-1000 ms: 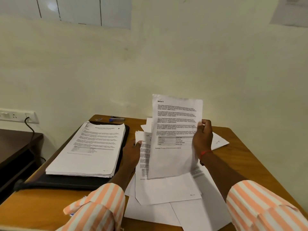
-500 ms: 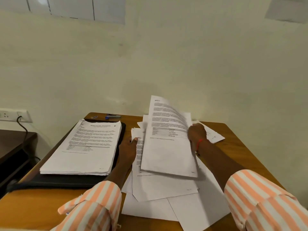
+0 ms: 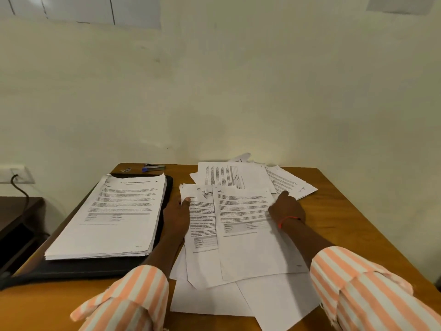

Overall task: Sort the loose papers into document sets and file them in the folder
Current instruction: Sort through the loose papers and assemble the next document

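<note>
Pressing the thumb of the left hand (image 3: 177, 216) onto the left edge of the loose papers (image 3: 205, 266) spread across the wooden table (image 3: 346, 211); other fingers hidden, grip impossible to tell. Laying the right hand (image 3: 286, 209), fingers stretched out, on the topmost printed sheet (image 3: 245, 225). Lying just left on the open black folder (image 3: 95, 268): a neat stack (image 3: 112, 211).

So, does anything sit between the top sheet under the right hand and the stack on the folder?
Only the left hand, which grips the left edge of the loose pile, in the gap between the top sheet and the stack on the folder. Nothing else lies on that path. The right hand rests on the sheet's right side.
</note>
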